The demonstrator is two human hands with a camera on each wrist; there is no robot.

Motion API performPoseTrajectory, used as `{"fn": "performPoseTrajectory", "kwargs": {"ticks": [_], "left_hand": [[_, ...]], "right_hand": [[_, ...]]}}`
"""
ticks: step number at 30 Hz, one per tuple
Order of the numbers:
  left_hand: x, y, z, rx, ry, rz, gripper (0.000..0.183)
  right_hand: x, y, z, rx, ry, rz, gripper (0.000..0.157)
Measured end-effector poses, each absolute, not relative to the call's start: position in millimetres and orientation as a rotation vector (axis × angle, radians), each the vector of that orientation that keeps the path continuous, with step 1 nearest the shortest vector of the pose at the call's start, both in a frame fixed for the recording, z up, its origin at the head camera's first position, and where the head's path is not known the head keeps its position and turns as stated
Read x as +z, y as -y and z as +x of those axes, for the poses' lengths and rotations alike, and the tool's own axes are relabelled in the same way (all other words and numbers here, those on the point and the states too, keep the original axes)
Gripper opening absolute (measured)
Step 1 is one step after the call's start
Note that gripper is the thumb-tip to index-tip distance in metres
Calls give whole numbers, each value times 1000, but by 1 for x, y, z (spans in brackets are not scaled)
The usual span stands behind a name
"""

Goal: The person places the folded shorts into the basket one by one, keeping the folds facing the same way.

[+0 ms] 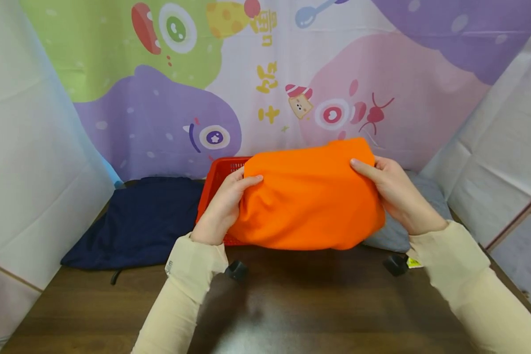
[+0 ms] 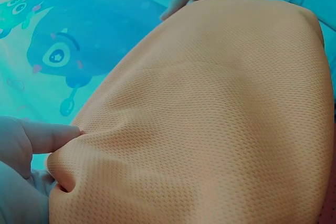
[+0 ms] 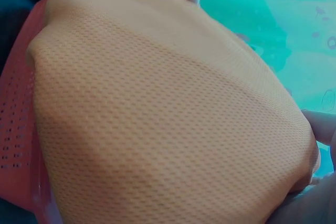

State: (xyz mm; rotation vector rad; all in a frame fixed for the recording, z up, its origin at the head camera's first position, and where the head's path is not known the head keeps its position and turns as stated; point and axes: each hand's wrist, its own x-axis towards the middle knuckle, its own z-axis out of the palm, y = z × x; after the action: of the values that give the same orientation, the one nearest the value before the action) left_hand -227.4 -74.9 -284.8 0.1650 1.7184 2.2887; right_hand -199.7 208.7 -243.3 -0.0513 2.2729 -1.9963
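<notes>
Both hands hold up a folded orange piece of mesh-knit cloth [image 1: 309, 196] in front of and above the table. On its left upper edge the left hand [image 1: 221, 204] pinches the fabric, thumb on the near face and the other fingers behind it. The right hand [image 1: 398, 196] grips the upper right corner in the same way. Small creases run out from the left thumb in the left wrist view, where the cloth [image 2: 199, 108] fills most of the picture. Its perforated weave shows closely on the cloth [image 3: 173, 114] in the right wrist view.
Behind the cloth stands a red plastic basket [image 1: 209, 189], largely covered by it. A dark navy fabric item [image 1: 146, 223] lies at the left on the brown wooden table [image 1: 301, 305], and a grey fabric item [image 1: 427, 191] at the right. A cartoon-printed curtain [image 1: 274, 132] hangs behind.
</notes>
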Motion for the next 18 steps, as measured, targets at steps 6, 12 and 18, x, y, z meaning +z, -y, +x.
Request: {"fn": "performPoseTrajectory", "kwargs": {"ticks": [6, 12, 18], "left_hand": [[-282, 82, -229, 2304, -1710, 181, 35], [-278, 89, -232, 2316, -1740, 192, 35], [-270, 100, -238, 2326, -1815, 202, 35]], "right_hand": [[-245, -206, -214, -1945, -2335, -17, 61], [-245, -202, -225, -1873, -2378, -18, 64], [-242, -198, -238, -1744, -2494, -104, 61]]}}
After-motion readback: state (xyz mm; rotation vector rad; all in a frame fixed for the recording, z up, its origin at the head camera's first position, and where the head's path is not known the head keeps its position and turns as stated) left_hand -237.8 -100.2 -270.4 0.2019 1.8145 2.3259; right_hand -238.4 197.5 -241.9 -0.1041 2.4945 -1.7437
